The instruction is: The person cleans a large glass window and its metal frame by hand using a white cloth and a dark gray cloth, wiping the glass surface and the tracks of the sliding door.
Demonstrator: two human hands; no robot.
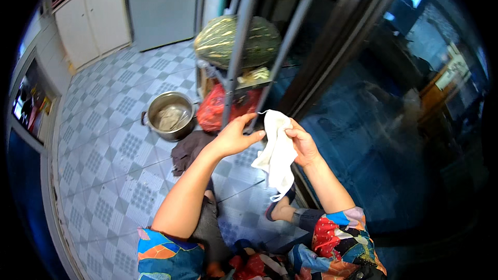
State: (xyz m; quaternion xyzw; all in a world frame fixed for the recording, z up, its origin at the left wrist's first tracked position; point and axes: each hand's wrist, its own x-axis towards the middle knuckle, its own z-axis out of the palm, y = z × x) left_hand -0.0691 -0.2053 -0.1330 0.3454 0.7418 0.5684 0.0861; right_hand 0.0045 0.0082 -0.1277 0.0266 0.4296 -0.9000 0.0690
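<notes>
A limp white cloth [277, 148] hangs in front of me, high over the floor, with a thin loose strand at its top and another at its lower end. My right hand [303, 144] pinches its right edge between thumb and fingers. On the other side, my left hand [236, 136] has thumb and fingers spread apart, the thumb tip close to the cloth's left edge. Whether that thumb touches it I cannot tell. A metal pot [155, 130] on the floor to the left holds a pale, wet-looking cloth [170, 117].
Beside the pot lies a dark crumpled cloth [189, 151] on the tiled floor [111, 155]. A metal-legged rack [236, 62] bears a big green striped pumpkin [222, 41], with a red plastic bag [213, 111] below. A dark-framed glass door [342, 41] stands on the right, cabinets [93, 26] far left.
</notes>
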